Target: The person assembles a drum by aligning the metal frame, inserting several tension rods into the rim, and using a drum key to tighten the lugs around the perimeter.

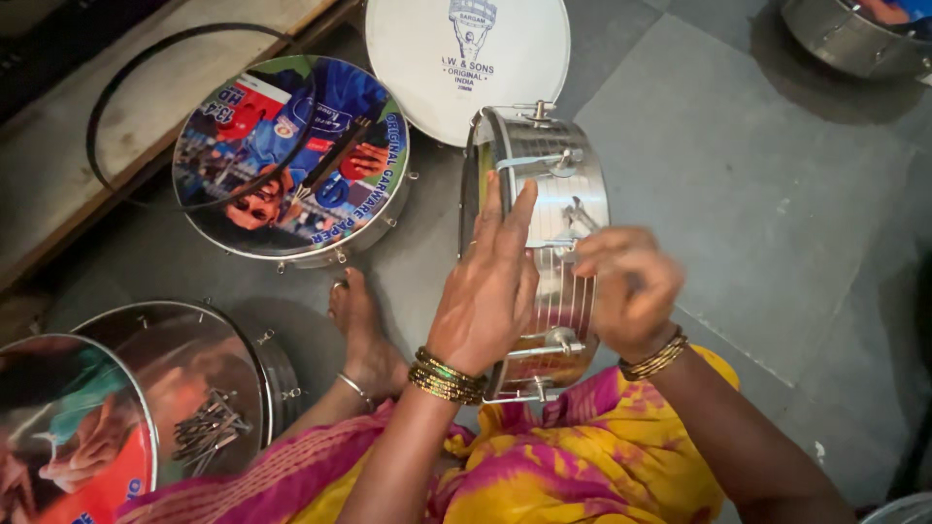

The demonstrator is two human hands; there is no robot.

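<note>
A shiny steel drum shell (558, 194) stands on its edge in my lap, its metal side with tension rods facing up. My left hand (490, 286) lies flat against the near rim, fingers stretched upward, steadying it. My right hand (626, 286) is curled on the shell's side at a tension rod fitting; it is blurred, and I cannot tell whether it holds a small tool or only the fitting. Both wrists wear gold bangles.
A finished drum with a colourful printed head (291, 155) lies at the left, a black hoop (146, 68) resting over it. A white round drumhead (456, 58) lies behind. Steel shells with loose metal rods (209, 427) sit at the lower left. Another shell (854, 34) is far right.
</note>
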